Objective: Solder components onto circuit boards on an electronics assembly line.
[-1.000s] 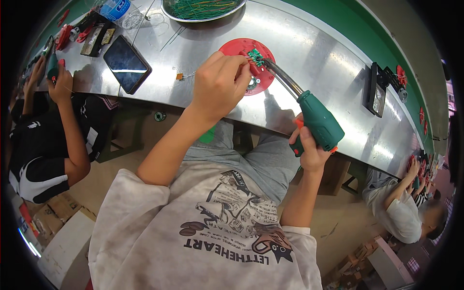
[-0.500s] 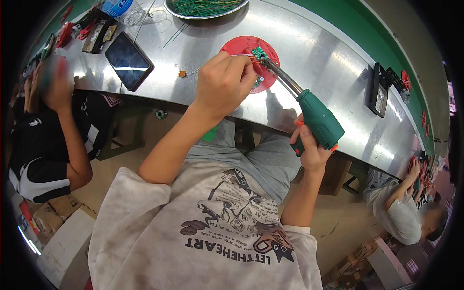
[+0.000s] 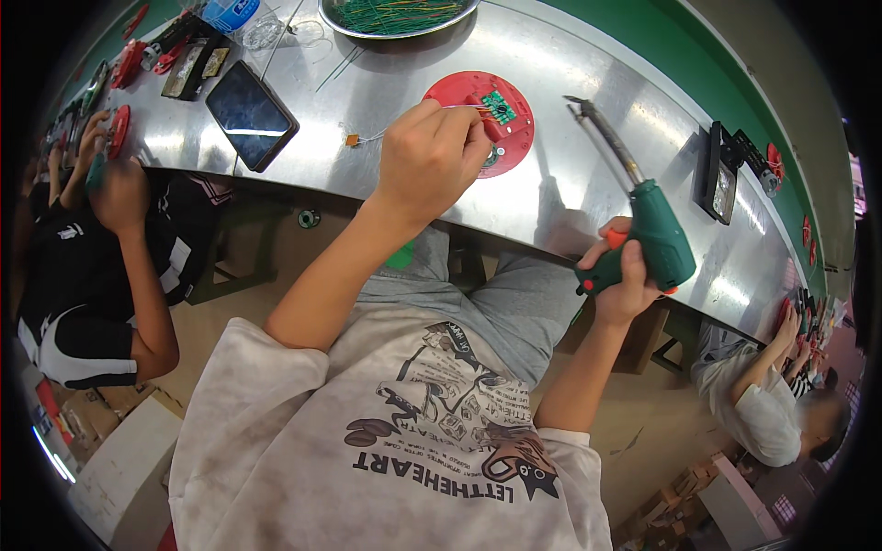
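A red round plastic housing (image 3: 519,144) lies on the metal table, with a small green circuit board (image 3: 499,107) on it. My left hand (image 3: 434,158) is over the housing's left side, its fingers pinched on thin wires (image 3: 475,106) that run to the board. From under this hand a pale wire leads left to a small orange-brown piece (image 3: 352,140). My right hand (image 3: 627,280) grips a green soldering gun (image 3: 663,234) by its handle, near the red trigger. The gun's tip (image 3: 577,103) points up and left, apart from the board.
A dark phone (image 3: 250,118) lies at the left, and a metal bowl of green wires (image 3: 400,28) stands at the back. A black tray (image 3: 721,174) with a metal block is at the right. Co-workers sit on both sides, one in a black shirt (image 3: 83,266).
My right hand has drawn the soldering gun away to the right, and its tip has left the board. My left hand stays pinched at the wires.
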Demonstrator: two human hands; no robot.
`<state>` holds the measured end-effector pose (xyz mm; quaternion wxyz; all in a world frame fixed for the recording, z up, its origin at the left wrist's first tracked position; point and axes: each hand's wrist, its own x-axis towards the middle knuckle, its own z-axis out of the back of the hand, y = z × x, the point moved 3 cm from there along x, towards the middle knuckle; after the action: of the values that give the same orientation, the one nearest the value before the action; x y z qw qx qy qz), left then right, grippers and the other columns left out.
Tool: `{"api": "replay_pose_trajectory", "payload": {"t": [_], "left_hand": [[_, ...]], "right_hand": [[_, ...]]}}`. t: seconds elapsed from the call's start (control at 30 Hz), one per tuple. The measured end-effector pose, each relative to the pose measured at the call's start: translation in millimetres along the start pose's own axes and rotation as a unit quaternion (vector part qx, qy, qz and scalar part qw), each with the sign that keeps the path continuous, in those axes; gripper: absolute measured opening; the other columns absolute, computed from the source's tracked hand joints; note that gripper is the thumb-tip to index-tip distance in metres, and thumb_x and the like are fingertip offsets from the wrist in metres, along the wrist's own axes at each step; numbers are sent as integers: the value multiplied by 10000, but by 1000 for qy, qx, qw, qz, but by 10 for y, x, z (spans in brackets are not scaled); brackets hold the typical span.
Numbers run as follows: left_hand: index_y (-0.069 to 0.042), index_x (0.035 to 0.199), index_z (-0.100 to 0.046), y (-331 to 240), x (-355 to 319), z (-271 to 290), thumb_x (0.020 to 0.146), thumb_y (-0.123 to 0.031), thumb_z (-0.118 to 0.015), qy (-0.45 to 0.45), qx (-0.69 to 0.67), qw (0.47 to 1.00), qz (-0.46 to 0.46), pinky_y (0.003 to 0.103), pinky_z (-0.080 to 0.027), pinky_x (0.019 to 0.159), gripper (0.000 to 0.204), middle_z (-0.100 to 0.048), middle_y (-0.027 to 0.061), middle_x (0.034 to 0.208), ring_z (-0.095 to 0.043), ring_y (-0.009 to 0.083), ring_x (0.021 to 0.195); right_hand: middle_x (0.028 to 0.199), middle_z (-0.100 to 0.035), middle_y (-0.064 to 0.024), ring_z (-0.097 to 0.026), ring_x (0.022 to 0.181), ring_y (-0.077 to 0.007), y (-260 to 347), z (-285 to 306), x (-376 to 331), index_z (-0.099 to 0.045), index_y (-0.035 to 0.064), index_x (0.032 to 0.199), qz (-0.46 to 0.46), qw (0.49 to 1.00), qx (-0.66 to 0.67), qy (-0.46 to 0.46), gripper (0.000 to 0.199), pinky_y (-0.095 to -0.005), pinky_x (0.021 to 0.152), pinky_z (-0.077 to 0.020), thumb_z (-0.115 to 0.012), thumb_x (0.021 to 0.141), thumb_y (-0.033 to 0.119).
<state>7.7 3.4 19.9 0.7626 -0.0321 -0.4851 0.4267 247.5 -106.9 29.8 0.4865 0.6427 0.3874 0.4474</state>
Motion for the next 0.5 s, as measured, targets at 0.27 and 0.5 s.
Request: {"api": "replay_pose_trajectory", "payload": {"t": [0.27, 0.5], "left_hand": [[-29, 823, -663, 67, 30, 31, 726, -22, -728, 9, 23, 1000, -13, 381, -496, 561, 117, -633, 93, 683, -583, 269, 613], [-31, 1119, -638, -276, 348, 185, 698, -154, -772, 36, 46, 998, 14, 473, -468, 834, 458, -639, 147, 1025, -571, 344, 944]], "right_hand": [[897, -619, -162, -584, 483, -198, -173, 318, 166, -552, -55, 1099, -26, 993, 55, -100, 361, -320, 419, -473, -501, 1024, 294], [909, -609, -155, -573, 486, -181, 1, 575, 128, -561, -49, 1054, -11, 986, 60, -157, 354, -313, 428, -483, -500, 1026, 299]]}}
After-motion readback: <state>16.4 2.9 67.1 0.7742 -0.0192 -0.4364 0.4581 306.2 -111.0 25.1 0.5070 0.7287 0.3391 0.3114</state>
